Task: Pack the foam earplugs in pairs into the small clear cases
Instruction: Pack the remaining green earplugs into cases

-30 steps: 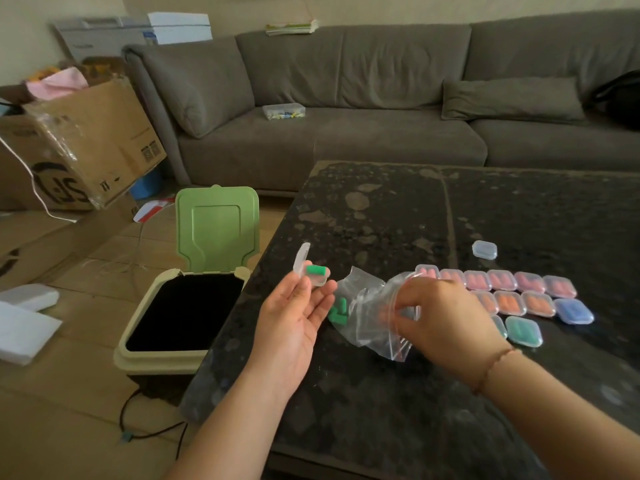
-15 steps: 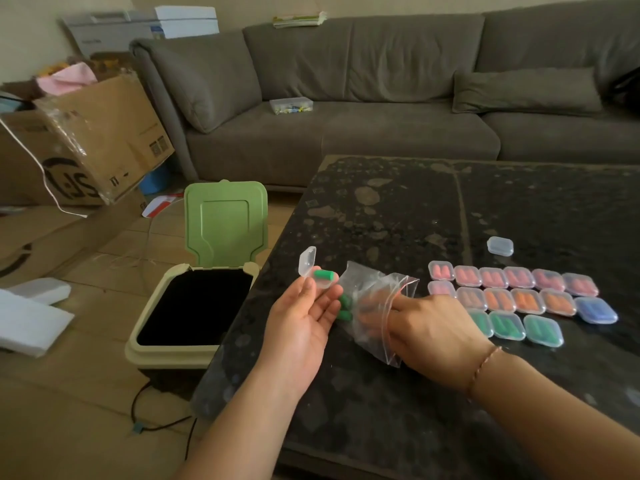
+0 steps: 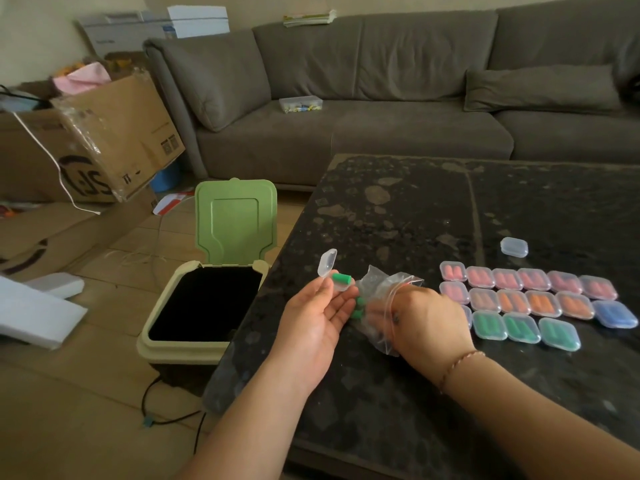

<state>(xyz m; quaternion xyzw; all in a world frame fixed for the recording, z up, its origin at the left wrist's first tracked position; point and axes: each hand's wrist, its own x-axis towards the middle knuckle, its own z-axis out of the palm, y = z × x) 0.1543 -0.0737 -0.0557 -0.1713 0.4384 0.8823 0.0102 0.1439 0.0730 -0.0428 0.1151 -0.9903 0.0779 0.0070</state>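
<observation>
My left hand (image 3: 317, 315) holds a small clear case (image 3: 333, 275) at its fingertips, lid flipped up, with one green earplug (image 3: 342, 279) lying in it. My right hand (image 3: 426, 323) is pushed inside a clear zip bag (image 3: 379, 289) on the dark table (image 3: 398, 216), its fingers hidden by the plastic. Loose green earplugs (image 3: 358, 308) show inside the bag by my left fingertips. To the right lie rows of filled closed cases: pink (image 3: 505, 279), orange (image 3: 542, 303), green (image 3: 521, 328) and one blue (image 3: 615, 314).
An empty closed case (image 3: 514, 246) sits alone behind the rows. A bin (image 3: 204, 303) with its green lid up stands on the floor at the table's left edge. Cardboard boxes (image 3: 104, 140) and a grey sofa (image 3: 381, 109) lie beyond.
My right hand has gone from the bag's mouth deeper into the bag, toward the green earplugs. My left hand keeps holding the open case with one green plug.
</observation>
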